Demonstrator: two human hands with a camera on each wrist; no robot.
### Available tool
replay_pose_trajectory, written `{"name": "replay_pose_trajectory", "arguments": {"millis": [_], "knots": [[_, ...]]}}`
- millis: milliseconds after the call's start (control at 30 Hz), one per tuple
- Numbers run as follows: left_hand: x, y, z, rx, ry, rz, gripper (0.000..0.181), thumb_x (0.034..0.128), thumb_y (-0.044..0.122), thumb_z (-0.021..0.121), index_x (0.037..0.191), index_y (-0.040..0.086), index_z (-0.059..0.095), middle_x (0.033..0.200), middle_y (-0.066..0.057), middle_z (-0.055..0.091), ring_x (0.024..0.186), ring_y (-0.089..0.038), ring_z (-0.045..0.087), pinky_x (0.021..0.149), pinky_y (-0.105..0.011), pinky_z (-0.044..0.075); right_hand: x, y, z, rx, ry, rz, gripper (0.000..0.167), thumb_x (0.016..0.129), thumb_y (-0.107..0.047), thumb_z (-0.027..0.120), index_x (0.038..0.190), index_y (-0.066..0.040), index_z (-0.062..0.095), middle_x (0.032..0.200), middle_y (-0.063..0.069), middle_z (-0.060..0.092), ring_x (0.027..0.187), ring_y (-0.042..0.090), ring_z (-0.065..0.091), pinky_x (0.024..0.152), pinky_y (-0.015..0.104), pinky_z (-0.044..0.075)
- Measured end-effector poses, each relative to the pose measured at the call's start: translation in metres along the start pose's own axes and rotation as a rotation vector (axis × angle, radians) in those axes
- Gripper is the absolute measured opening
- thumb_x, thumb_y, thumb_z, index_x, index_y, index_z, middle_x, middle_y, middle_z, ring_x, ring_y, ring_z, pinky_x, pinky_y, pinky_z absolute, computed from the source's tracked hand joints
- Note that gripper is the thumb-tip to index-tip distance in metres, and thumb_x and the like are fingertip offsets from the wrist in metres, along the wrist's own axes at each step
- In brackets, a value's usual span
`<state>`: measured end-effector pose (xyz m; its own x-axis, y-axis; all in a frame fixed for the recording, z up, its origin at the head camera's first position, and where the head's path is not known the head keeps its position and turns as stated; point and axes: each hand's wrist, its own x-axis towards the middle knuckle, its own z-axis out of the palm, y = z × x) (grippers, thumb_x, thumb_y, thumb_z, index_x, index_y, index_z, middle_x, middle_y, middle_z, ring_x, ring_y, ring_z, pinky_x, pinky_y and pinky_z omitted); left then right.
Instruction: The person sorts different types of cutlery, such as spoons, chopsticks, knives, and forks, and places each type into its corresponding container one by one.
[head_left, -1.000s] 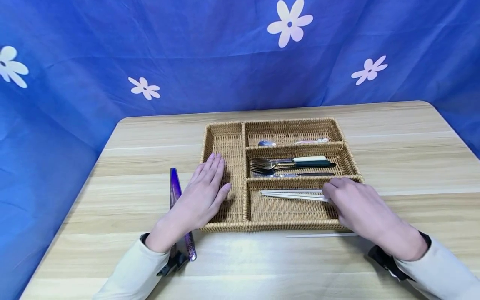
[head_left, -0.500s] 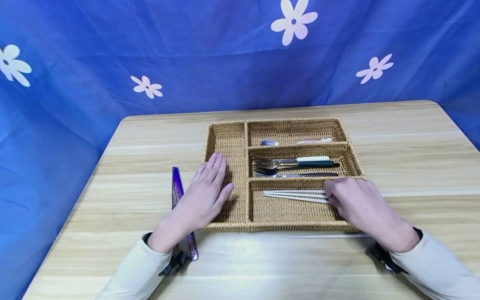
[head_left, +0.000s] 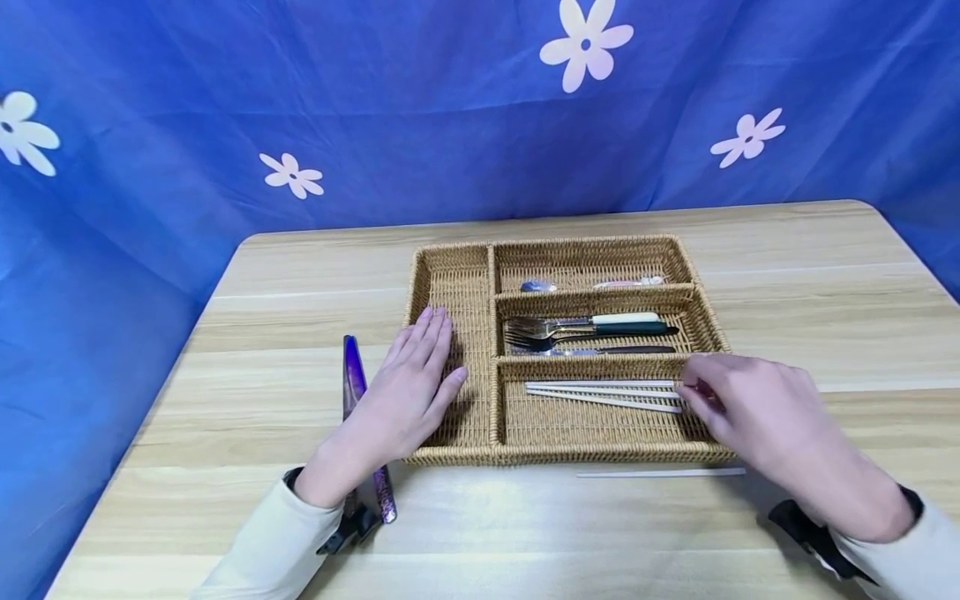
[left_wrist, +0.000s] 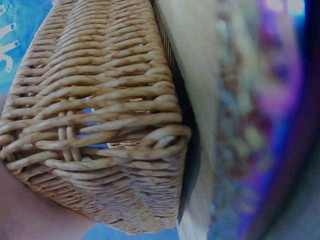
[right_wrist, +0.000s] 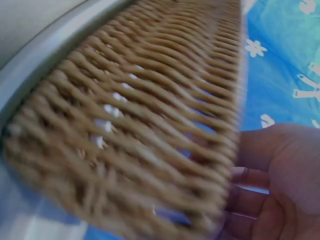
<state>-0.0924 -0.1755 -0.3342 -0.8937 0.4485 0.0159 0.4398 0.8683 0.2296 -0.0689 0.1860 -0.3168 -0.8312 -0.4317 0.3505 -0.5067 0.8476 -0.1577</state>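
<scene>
A wicker cutlery tray (head_left: 495, 454) with divided compartments lies on the table. My left hand (head_left: 405, 392) reaches over its left side, with straight fingers inside the long left compartment. In the front right compartment, several white chopsticks (head_left: 600, 389) lie roughly parallel. At their right ends is my right hand (head_left: 757, 412), its fingers loosely bent and a gap between thumb and forefinger; nothing shows in its grasp. The right wrist view has the same hand (right_wrist: 280, 185) beyond the woven wall. One more white chopstick (head_left: 660, 473) rests on the table before the tray.
Forks and a knife with dark and white handles (head_left: 630, 327) fill the middle compartment. Spoons (head_left: 538, 286) lie in the rear one, partly hidden by the divider. A purple shiny utensil (head_left: 354, 367) is under the left forearm. Blue flowered cloth (head_left: 450, 125) hangs behind the table.
My right hand has drawn back to the right and its finger gap has widened, uncovering the chopsticks' right ends. The left hand keeps its place.
</scene>
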Motion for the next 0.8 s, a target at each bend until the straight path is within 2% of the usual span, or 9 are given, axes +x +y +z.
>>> {"name": "replay_pose_trajectory", "arguments": {"millis": [133, 233, 300, 400, 467, 533, 633, 733, 800], "knots": [[0.0, 0.0, 0.0, -0.003, -0.005, -0.005, 0.065, 0.1058, 0.04, 0.025, 0.15, -0.008, 0.016, 0.158, -0.023, 0.01, 0.147, -0.031, 0.0, 0.12, -0.048, 0.004, -0.018, 0.009, -0.012, -0.027, 0.054, 0.01, 0.015, 0.075, -0.014, 0.076, 0.077, -0.021, 0.063, 0.062, -0.014, 0.054, 0.049, 0.005, 0.046, 0.036, 0.03, 0.034], [0.0, 0.0, 0.0, -0.002, -0.005, -0.005, 0.065, 0.1059, 0.039, 0.026, 0.149, -0.008, 0.016, 0.158, -0.023, 0.01, 0.147, -0.032, 0.001, 0.119, -0.048, 0.005, -0.035, 0.016, -0.02, -0.057, 0.07, 0.051, 0.012, 0.085, -0.025, 0.07, 0.076, -0.021, 0.064, 0.061, -0.015, 0.055, 0.049, 0.002, 0.043, 0.038, 0.028, 0.032], [0.001, 0.0, 0.0, 0.002, -0.002, -0.002, 0.064, 0.1059, 0.038, 0.026, 0.149, -0.008, 0.017, 0.158, -0.023, 0.01, 0.147, -0.033, 0.002, 0.119, -0.049, 0.006, -0.047, 0.02, -0.023, -0.076, 0.097, 0.07, 0.031, 0.095, -0.044, 0.057, 0.075, -0.021, 0.065, 0.062, -0.014, 0.057, 0.05, 0.0, 0.043, 0.038, 0.027, 0.032], [0.001, -0.001, 0.0, 0.004, 0.003, 0.003, 0.064, 0.1059, 0.038, 0.027, 0.149, -0.009, 0.018, 0.158, -0.023, 0.01, 0.147, -0.034, 0.004, 0.119, -0.05, 0.007, -0.065, 0.023, -0.023, -0.094, 0.163, 0.082, 0.058, 0.097, -0.063, 0.033, 0.072, -0.022, 0.066, 0.063, -0.012, 0.06, 0.051, -0.003, 0.045, 0.037, 0.025, 0.033], [0.002, -0.001, 0.0, 0.005, 0.005, 0.005, 0.064, 0.106, 0.038, 0.026, 0.149, -0.009, 0.018, 0.158, -0.023, 0.01, 0.147, -0.034, 0.003, 0.119, -0.049, 0.006, -0.076, 0.023, -0.02, -0.073, 0.218, 0.063, 0.064, 0.096, -0.065, 0.028, 0.071, -0.021, 0.067, 0.065, -0.009, 0.063, 0.053, -0.007, 0.047, 0.038, 0.021, 0.035], [0.003, -0.002, 0.001, 0.006, 0.009, 0.012, 0.064, 0.106, 0.038, 0.026, 0.149, -0.009, 0.018, 0.157, -0.024, 0.01, 0.147, -0.034, 0.004, 0.119, -0.05, 0.007, -0.086, 0.021, -0.016, -0.057, 0.258, 0.029, 0.062, 0.098, -0.062, 0.032, 0.072, -0.02, 0.069, 0.066, -0.008, 0.065, 0.054, -0.006, 0.051, 0.04, 0.019, 0.038], [0.003, -0.002, 0.001, 0.001, 0.014, 0.018, 0.064, 0.106, 0.037, 0.026, 0.149, -0.01, 0.018, 0.157, -0.024, 0.011, 0.147, -0.034, 0.004, 0.119, -0.05, 0.007, -0.096, 0.013, -0.008, -0.052, 0.236, 0.002, 0.061, 0.098, -0.06, 0.031, 0.074, -0.021, 0.072, 0.073, -0.008, 0.068, 0.061, 0.002, 0.06, 0.047, 0.024, 0.046], [0.002, -0.002, 0.002, -0.002, 0.016, 0.02, 0.064, 0.106, 0.037, 0.026, 0.148, -0.01, 0.017, 0.157, -0.024, 0.011, 0.147, -0.034, 0.003, 0.119, -0.05, 0.007, -0.099, 0.003, -0.001, -0.064, 0.152, -0.01, 0.062, 0.099, -0.06, 0.027, 0.078, -0.024, 0.073, 0.08, -0.012, 0.069, 0.068, 0.012, 0.067, 0.052, 0.035, 0.052], [0.002, -0.002, 0.002, -0.004, 0.02, 0.021, 0.064, 0.106, 0.037, 0.026, 0.149, -0.01, 0.017, 0.157, -0.024, 0.011, 0.147, -0.033, 0.003, 0.119, -0.049, 0.006, -0.098, -0.002, 0.004, -0.044, 0.111, -0.014, 0.06, 0.1, -0.058, 0.026, 0.08, -0.026, 0.073, 0.083, -0.015, 0.068, 0.072, 0.011, 0.067, 0.052, 0.037, 0.053]]}}
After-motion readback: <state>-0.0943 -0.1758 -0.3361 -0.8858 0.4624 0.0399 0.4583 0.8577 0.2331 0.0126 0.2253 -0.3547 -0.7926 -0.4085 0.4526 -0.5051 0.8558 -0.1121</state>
